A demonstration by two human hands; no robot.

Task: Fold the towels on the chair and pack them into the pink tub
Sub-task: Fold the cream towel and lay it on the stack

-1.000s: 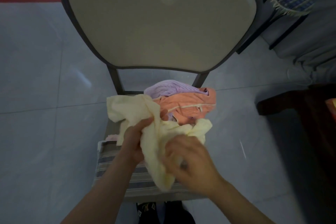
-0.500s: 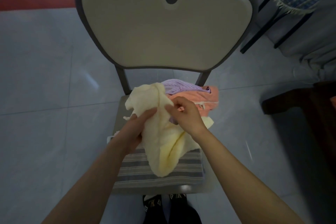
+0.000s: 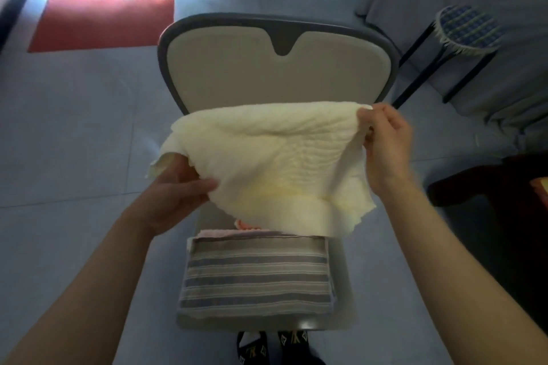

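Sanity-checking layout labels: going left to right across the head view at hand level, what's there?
Left hand → pale yellow crinkled towel, held spread → right hand → round stool with blue checked cushion.

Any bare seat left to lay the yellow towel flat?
Little. Only narrow strips of the grey chair seat show right of, in front of and just behind the folded striped towel. The rear is hidden under the pale yellow towel held by the left hand and right hand.

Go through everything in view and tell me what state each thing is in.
yellow towel, spread open, held up in the air.
left grip, holds the towel's left edge.
right grip, pinches its top right corner.
striped towel, folded flat on the chair.
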